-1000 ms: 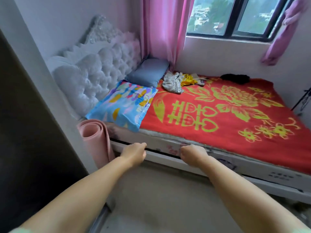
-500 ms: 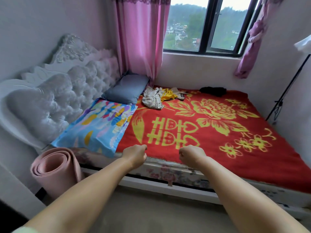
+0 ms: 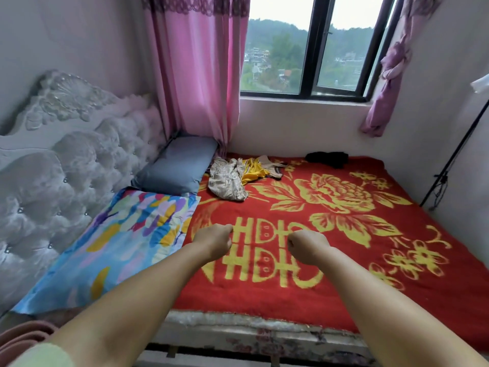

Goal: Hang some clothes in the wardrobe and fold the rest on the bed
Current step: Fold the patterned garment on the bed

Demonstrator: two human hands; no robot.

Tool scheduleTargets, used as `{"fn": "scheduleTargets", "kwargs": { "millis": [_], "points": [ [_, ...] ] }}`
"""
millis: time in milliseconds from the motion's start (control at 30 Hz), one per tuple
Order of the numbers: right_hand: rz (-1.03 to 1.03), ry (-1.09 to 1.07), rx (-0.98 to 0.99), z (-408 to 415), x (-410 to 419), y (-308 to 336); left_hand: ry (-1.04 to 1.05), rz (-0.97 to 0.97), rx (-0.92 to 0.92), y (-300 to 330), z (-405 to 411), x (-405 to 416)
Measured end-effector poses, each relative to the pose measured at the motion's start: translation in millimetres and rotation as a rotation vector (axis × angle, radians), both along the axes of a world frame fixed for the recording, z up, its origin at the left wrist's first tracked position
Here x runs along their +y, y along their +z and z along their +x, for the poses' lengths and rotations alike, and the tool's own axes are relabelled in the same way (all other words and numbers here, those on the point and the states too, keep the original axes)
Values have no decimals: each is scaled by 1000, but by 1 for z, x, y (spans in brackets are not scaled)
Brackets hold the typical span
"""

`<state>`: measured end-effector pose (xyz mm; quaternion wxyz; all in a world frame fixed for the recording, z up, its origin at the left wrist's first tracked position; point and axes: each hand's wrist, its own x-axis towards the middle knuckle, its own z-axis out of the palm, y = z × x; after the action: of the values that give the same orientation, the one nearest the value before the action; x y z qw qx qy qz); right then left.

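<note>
Clothes near bed's far edge, fists apart

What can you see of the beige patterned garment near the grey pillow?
The beige garment is a crumpled, unfolded heap of thin, slightly shiny cloth with a pale pattern. It lies on the red blanket at the far side of the bed, beside the grey pillow, and overlaps a yellow garment. Neither hand touches it.

Pale walls, pink curtain, dark-framed window, tufted white headboard.
</note>
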<state>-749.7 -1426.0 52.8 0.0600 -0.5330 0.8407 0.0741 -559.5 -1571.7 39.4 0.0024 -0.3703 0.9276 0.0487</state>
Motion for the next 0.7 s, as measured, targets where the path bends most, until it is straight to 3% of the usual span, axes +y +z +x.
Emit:
{"fn": "scheduleTargets", "kwargs": {
  "millis": [333, 700],
  "points": [
    [70, 1, -16, -106, -99, -24, -32, 37, -63, -30, -107, -97],
    [138, 113, -57, -273, -244, -75, 121, 134, -63, -78, -251, -217]
  ]
}}
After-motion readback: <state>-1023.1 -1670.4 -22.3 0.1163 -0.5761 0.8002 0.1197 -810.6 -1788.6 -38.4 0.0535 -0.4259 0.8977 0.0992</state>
